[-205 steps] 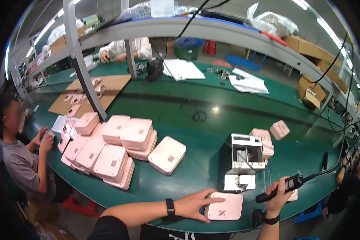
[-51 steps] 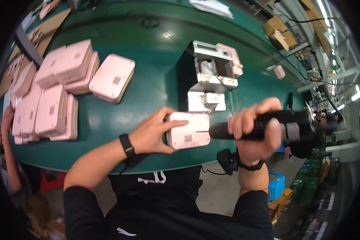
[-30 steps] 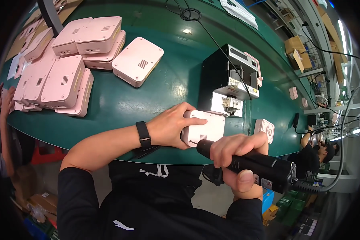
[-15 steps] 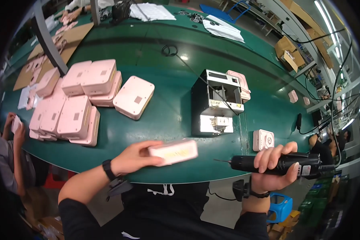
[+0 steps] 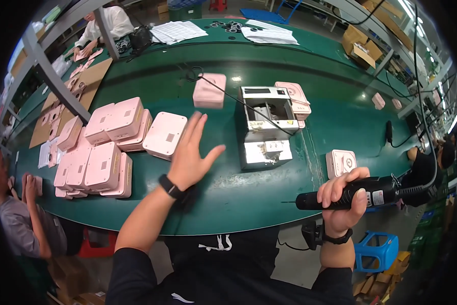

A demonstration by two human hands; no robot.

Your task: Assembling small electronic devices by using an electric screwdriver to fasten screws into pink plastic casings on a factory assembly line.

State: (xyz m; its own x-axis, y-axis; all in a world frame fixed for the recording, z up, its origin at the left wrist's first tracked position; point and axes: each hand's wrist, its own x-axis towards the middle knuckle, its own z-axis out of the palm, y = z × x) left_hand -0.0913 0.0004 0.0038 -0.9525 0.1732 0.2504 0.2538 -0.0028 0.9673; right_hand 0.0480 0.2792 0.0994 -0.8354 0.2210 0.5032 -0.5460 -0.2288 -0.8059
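Note:
My left hand [image 5: 190,155] is stretched out over the green table, fingers spread, with nothing in it. Its fingertips overlap the edge of a single pink box-shaped housing [image 5: 165,134]; whether they touch it I cannot tell. Farther off, a slightly blurred pink housing [image 5: 209,91] sits behind a black cable. My right hand [image 5: 344,195] is wrapped round a black electric screwdriver [image 5: 363,194], its thin bit pointing left above the table's front edge. Just beyond that hand stands another pink housing [image 5: 340,163] with a round ring on it.
Pink housings are stacked in a pile [image 5: 99,165] at left. A black and silver machine [image 5: 266,129] stands mid-table, more pink housings [image 5: 293,99] behind it. A screwdriver [image 5: 389,133] lies at right. Co-workers sit at left and far left; a blue stool [image 5: 376,251] stands below right.
The pink housing has left my left hand and now lies at the table's far middle. That hand has opened and reached forward. My right hand still grips the electric screwdriver.

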